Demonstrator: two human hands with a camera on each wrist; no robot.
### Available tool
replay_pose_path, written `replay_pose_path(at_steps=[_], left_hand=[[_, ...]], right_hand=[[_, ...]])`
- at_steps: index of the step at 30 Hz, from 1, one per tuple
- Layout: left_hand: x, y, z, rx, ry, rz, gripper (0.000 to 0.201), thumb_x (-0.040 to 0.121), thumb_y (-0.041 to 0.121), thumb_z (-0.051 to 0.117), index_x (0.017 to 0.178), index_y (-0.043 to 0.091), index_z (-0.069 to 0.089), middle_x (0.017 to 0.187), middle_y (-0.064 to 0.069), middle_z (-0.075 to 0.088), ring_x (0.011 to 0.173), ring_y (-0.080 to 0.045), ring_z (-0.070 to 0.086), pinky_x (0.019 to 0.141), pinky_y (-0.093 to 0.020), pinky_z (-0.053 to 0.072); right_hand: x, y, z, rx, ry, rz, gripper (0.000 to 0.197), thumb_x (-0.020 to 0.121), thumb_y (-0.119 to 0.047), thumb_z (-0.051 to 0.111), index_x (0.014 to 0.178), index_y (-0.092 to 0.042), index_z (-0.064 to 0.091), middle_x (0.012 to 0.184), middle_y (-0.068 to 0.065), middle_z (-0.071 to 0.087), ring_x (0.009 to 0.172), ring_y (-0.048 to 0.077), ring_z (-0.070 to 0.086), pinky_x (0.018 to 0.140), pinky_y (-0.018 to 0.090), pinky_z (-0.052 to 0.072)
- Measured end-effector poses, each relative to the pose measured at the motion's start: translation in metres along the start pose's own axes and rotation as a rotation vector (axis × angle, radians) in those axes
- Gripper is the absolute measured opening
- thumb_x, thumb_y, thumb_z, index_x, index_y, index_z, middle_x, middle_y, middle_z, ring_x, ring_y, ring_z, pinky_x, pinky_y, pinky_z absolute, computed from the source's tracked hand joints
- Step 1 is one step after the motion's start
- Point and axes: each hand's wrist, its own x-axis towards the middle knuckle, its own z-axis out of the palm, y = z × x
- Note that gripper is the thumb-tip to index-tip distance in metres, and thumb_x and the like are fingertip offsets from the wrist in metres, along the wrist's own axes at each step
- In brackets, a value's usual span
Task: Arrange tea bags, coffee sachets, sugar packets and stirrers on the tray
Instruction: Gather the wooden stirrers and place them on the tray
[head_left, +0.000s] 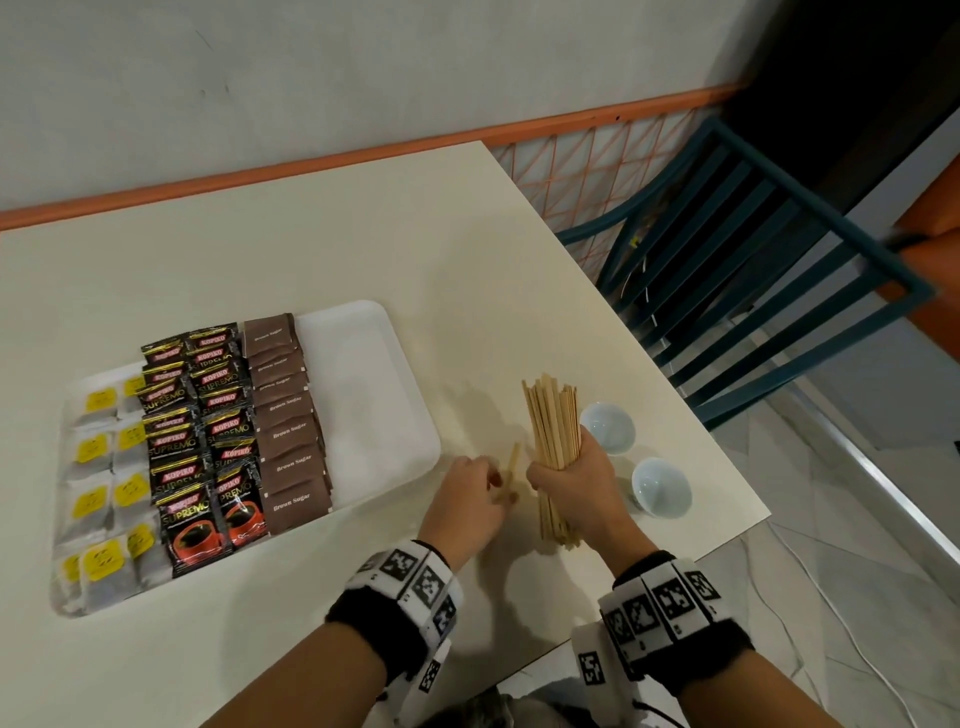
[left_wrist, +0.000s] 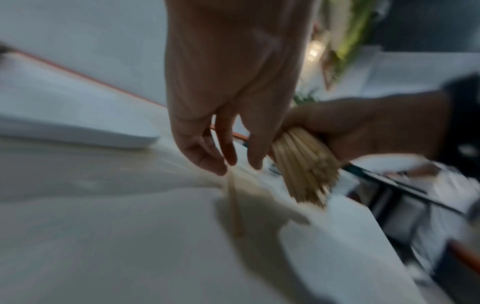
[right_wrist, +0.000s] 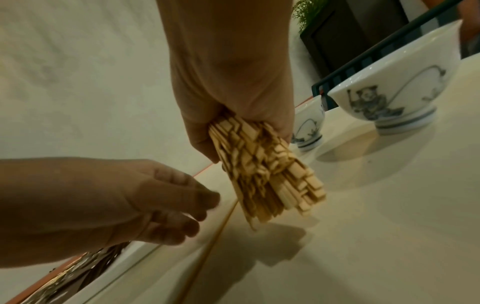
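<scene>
A white tray (head_left: 374, 395) lies on the cream table. It carries tea bags (head_left: 98, 457) with yellow tags on its left, black coffee sachets (head_left: 202, 431) in the middle and brown sugar packets (head_left: 288, 426) beside them; its right part is bare. To the right of the tray my right hand (head_left: 556, 478) grips a thick bundle of wooden stirrers (head_left: 551, 415) upright, lower ends just above the table. My left hand (head_left: 498, 483) pinches a single stirrer (head_left: 513, 465) just left of the bundle. The left wrist view shows that single stirrer (left_wrist: 235, 205) hanging from the fingertips.
Two small white bowls (head_left: 608, 426) (head_left: 661, 486) with blue drawings stand just right of the bundle, near the table's right edge. A blue slatted chair (head_left: 753, 260) stands beyond that edge. The wall runs along the table's far side.
</scene>
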Motion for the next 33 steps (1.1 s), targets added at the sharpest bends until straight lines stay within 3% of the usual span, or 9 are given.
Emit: replay_pose_path(at_steps=[3, 6, 11, 14, 16, 19, 23, 29, 33], left_hand=[[-0.003, 0.002, 0.019, 0.216, -0.033, 0.067, 0.019, 0.091, 0.009, 0.048, 0.108, 0.010, 0.053, 0.112, -0.008, 0.054, 0.099, -0.025, 0.055, 0.087, -0.032, 0.045], [-0.001, -0.001, 0.026, 0.141, 0.021, 0.044, 0.015, 0.091, 0.007, 0.042, 0.097, 0.011, 0.056, 0.097, -0.007, 0.063, 0.087, -0.022, 0.059, 0.082, -0.035, 0.050], [0.002, -0.006, 0.019, 0.088, 0.020, 0.018, 0.022, 0.087, 0.003, 0.052, 0.107, 0.012, 0.056, 0.098, -0.005, 0.063, 0.089, -0.020, 0.060, 0.077, -0.026, 0.049], [0.006, -0.013, 0.004, -0.092, 0.038, -0.017, 0.024, 0.083, 0.004, 0.061, 0.105, 0.014, 0.057, 0.096, 0.000, 0.063, 0.087, -0.013, 0.060, 0.071, -0.016, 0.047], [0.006, -0.013, -0.006, -0.253, 0.057, 0.015, 0.018, 0.082, 0.008, 0.064, 0.097, 0.018, 0.060, 0.088, 0.003, 0.065, 0.083, -0.011, 0.062, 0.068, -0.013, 0.048], [0.005, -0.009, -0.015, -0.470, -0.008, 0.026, 0.013, 0.083, 0.009, 0.063, 0.090, 0.020, 0.064, 0.087, 0.001, 0.068, 0.084, -0.014, 0.065, 0.072, -0.017, 0.050], [0.004, -0.004, -0.020, -0.677, -0.002, -0.009, 0.013, 0.086, 0.006, 0.060, 0.092, 0.016, 0.066, 0.092, -0.006, 0.069, 0.086, -0.016, 0.064, 0.075, -0.023, 0.053], [0.003, 0.001, -0.028, -0.738, 0.030, 0.062, 0.020, 0.086, 0.003, 0.059, 0.087, 0.020, 0.068, 0.087, -0.001, 0.072, 0.083, -0.011, 0.068, 0.072, -0.019, 0.053], [0.010, 0.005, -0.037, -0.789, 0.015, 0.051, 0.022, 0.085, 0.003, 0.061, 0.092, 0.021, 0.070, 0.095, 0.002, 0.073, 0.091, -0.007, 0.067, 0.079, -0.016, 0.051]], right_hand=[[-0.002, 0.003, 0.002, -0.011, -0.001, 0.003, 0.035, 0.068, -0.009, 0.067, 0.100, -0.013, 0.052, 0.078, 0.003, 0.060, 0.071, 0.018, 0.059, 0.062, 0.029, 0.053], [-0.005, 0.006, 0.005, 0.009, -0.007, 0.009, 0.041, 0.067, -0.012, 0.070, 0.102, -0.015, 0.050, 0.077, 0.000, 0.058, 0.071, 0.016, 0.058, 0.064, 0.029, 0.051], [-0.006, 0.010, 0.007, 0.016, -0.005, 0.049, 0.037, 0.070, -0.009, 0.067, 0.100, -0.020, 0.049, 0.079, 0.000, 0.059, 0.076, 0.018, 0.060, 0.069, 0.032, 0.054], [-0.004, 0.010, 0.007, 0.043, -0.002, 0.093, 0.037, 0.071, -0.008, 0.066, 0.103, -0.017, 0.050, 0.081, 0.001, 0.059, 0.076, 0.016, 0.059, 0.061, 0.024, 0.050], [-0.003, 0.006, 0.008, 0.128, -0.018, 0.111, 0.036, 0.071, -0.007, 0.066, 0.103, -0.015, 0.052, 0.083, 0.005, 0.059, 0.076, 0.018, 0.059, 0.062, 0.025, 0.050], [-0.004, -0.006, 0.011, 0.390, -0.094, 0.084, 0.024, 0.075, -0.001, 0.067, 0.093, -0.013, 0.056, 0.078, 0.008, 0.060, 0.077, 0.023, 0.061, 0.071, 0.035, 0.054], [-0.004, -0.021, 0.011, 0.560, -0.154, 0.062, 0.018, 0.080, 0.003, 0.063, 0.089, -0.011, 0.056, 0.074, 0.005, 0.059, 0.075, 0.019, 0.062, 0.070, 0.035, 0.055], [-0.001, -0.029, 0.013, 0.635, -0.150, 0.119, 0.017, 0.078, 0.002, 0.066, 0.087, -0.009, 0.058, 0.078, 0.010, 0.061, 0.077, 0.025, 0.064, 0.073, 0.041, 0.056], [0.005, -0.036, 0.014, 0.644, -0.099, 0.136, 0.009, 0.079, 0.000, 0.066, 0.086, -0.002, 0.061, 0.077, 0.013, 0.062, 0.076, 0.027, 0.065, 0.070, 0.039, 0.057]])
